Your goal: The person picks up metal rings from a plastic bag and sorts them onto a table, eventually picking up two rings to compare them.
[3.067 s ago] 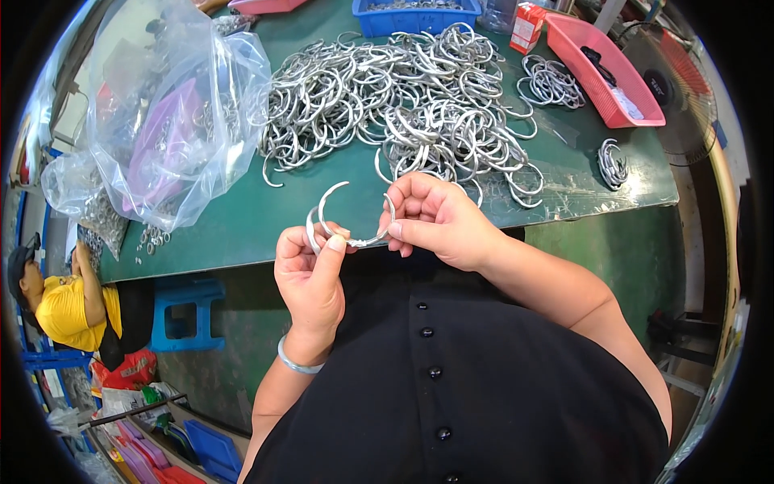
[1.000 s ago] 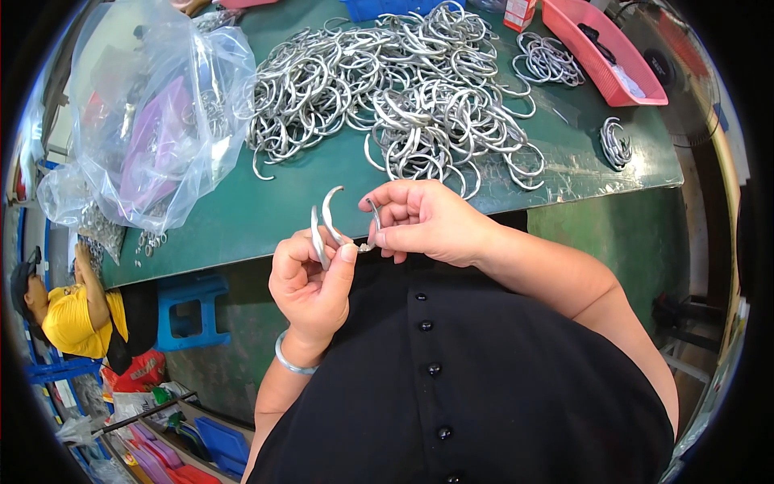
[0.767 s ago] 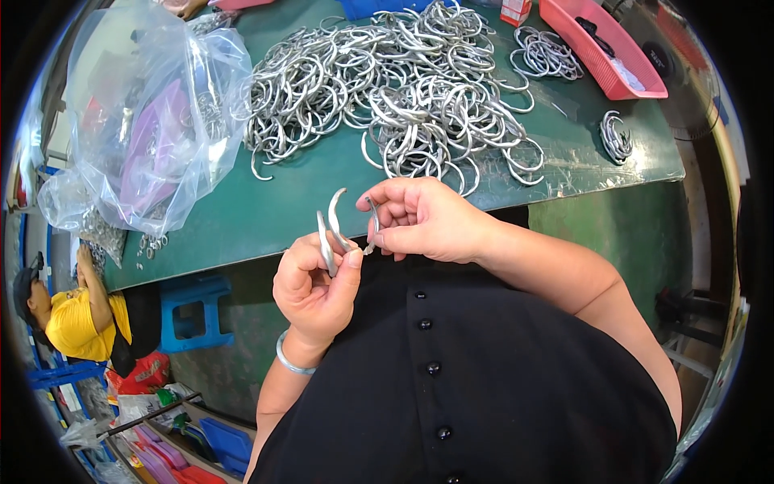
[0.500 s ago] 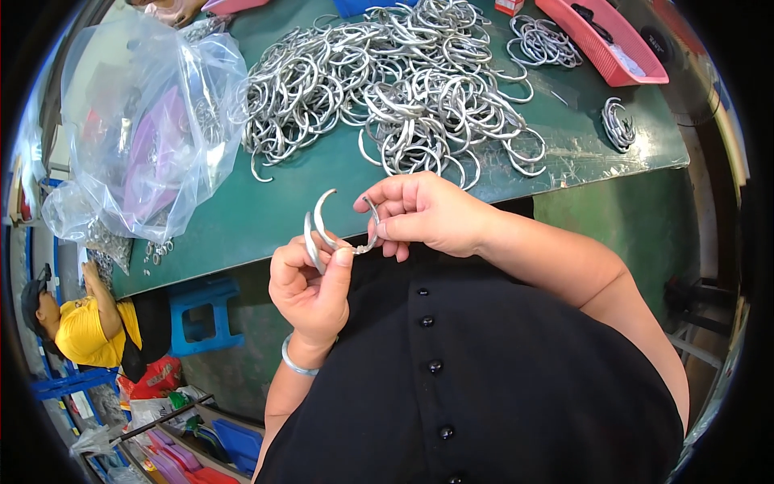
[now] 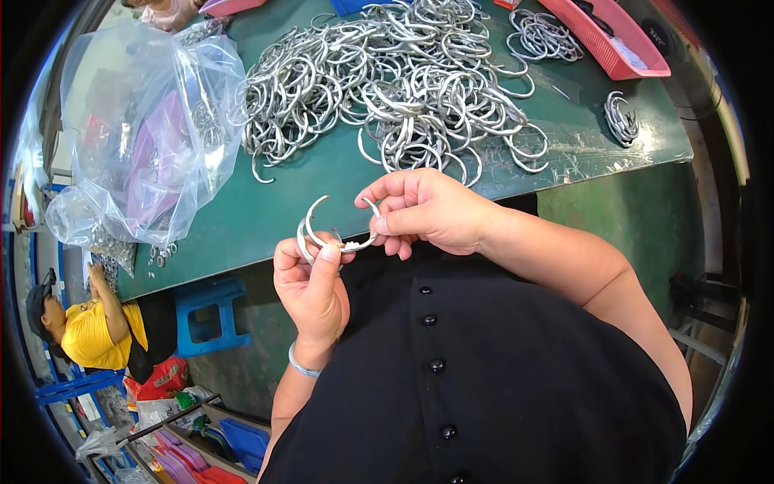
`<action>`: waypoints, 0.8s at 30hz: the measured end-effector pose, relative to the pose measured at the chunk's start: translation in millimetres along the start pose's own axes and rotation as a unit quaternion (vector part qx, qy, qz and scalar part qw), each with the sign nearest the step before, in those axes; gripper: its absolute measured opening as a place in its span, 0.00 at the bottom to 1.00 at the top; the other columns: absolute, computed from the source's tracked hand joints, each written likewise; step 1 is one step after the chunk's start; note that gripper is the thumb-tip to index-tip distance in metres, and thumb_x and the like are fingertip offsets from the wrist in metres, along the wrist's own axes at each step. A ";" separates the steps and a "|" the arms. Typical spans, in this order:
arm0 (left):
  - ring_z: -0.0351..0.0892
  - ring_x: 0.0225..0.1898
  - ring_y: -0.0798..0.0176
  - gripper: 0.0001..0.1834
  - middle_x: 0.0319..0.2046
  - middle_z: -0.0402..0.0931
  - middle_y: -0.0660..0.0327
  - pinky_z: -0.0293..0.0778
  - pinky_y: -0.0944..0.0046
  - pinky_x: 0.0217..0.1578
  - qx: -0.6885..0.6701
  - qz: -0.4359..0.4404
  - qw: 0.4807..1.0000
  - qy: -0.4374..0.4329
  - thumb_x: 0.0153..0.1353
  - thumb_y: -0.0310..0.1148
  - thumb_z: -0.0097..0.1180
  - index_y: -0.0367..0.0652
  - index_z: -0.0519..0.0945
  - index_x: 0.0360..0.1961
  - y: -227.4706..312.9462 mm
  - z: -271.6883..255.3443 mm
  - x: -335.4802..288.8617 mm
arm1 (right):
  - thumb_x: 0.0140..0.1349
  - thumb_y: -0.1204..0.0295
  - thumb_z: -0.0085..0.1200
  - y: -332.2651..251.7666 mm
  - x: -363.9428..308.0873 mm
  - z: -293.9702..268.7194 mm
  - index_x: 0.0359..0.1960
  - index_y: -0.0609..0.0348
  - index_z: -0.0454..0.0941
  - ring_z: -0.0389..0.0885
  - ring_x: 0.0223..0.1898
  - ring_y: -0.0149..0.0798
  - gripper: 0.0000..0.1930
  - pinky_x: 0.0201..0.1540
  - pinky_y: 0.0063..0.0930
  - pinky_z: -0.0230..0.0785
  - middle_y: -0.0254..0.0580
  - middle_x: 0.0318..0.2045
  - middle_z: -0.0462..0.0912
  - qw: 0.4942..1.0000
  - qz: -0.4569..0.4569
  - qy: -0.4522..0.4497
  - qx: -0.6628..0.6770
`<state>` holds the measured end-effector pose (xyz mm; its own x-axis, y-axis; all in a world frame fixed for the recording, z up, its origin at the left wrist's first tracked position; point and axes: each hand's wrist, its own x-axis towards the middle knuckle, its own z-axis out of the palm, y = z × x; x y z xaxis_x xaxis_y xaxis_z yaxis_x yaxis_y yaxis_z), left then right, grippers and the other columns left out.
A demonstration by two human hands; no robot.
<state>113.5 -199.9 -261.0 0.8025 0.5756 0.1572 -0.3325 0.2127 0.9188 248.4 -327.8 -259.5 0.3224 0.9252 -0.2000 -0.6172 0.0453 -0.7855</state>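
Note:
My left hand (image 5: 313, 298) is closed round silver open bangles, at least two. One bangle (image 5: 314, 211) curves up from its fingertips and spans toward my right hand, with a small pale raised decoration at its bottom. Another bangle (image 5: 301, 242) sticks up out of the left fist beside it. My right hand (image 5: 431, 214) pinches the far end of the spanning bangle between thumb and fingers. Both hands are raised just off the table's near edge. Beyond them lies a big heap of similar silver bangles (image 5: 387, 89) on the green table (image 5: 218, 242).
At left stands a large clear plastic bag (image 5: 193, 153) with small metal parts near it. Smaller bangle bundles (image 5: 621, 119) and a pink basket (image 5: 617, 52) lie at right. A blue stool (image 5: 211, 319) and a person in yellow (image 5: 95, 335) are at the left side.
The bangle between my hands has turned slightly, so its decorated part faces up more. My left hand has shifted a little; both hands keep their hold.

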 end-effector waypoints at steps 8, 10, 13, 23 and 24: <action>0.73 0.28 0.67 0.07 0.29 0.73 0.58 0.73 0.69 0.33 -0.069 -0.054 0.996 0.013 0.54 0.19 0.51 0.41 0.68 0.30 -2.8 -4.7 0.7 | 0.55 0.77 0.52 -2.0 2.1 0.0 0.46 0.71 0.66 0.77 0.24 0.29 0.17 0.23 0.18 0.70 0.40 0.27 0.76 1.000 0.001 0.012 0.001; 0.73 0.28 0.67 0.07 0.29 0.72 0.58 0.73 0.69 0.33 -0.081 -0.063 0.995 0.018 0.54 0.19 0.51 0.41 0.68 0.30 -4.3 -5.5 -7.2 | 0.55 0.77 0.52 1.9 -3.0 1.6 0.46 0.71 0.66 0.77 0.24 0.29 0.17 0.23 0.18 0.69 0.40 0.27 0.77 1.000 0.005 0.009 0.002; 0.73 0.28 0.67 0.07 0.30 0.72 0.58 0.73 0.69 0.33 -0.091 -0.071 0.993 0.020 0.54 0.20 0.52 0.42 0.68 0.29 -3.9 -6.7 3.2 | 0.55 0.77 0.52 -3.5 6.0 -0.9 0.46 0.71 0.66 0.77 0.24 0.29 0.17 0.23 0.18 0.69 0.40 0.28 0.77 1.000 0.000 0.008 0.000; 0.73 0.30 0.67 0.09 0.29 0.72 0.56 0.74 0.69 0.34 -0.019 0.036 0.998 0.042 0.52 0.16 0.51 0.41 0.66 0.28 -13.7 -8.1 -14.2 | 0.55 0.77 0.52 5.5 7.4 2.8 0.46 0.66 0.64 0.76 0.24 0.28 0.17 0.24 0.16 0.68 0.40 0.27 0.77 0.999 -0.021 0.023 -0.012; 0.73 0.30 0.67 0.10 0.29 0.73 0.55 0.74 0.69 0.34 -0.013 0.065 0.997 0.030 0.50 0.15 0.53 0.41 0.66 0.28 -13.8 -8.1 -10.7 | 0.55 0.77 0.51 3.6 11.7 2.1 0.44 0.66 0.64 0.76 0.24 0.28 0.16 0.23 0.16 0.67 0.41 0.27 0.77 0.999 -0.022 0.018 -0.014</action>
<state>105.5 -202.6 -278.3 0.7205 0.6463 0.2514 -0.4450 0.1529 0.8824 248.5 -316.0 -263.4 0.3758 0.9080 -0.1851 -0.5809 0.0752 -0.8105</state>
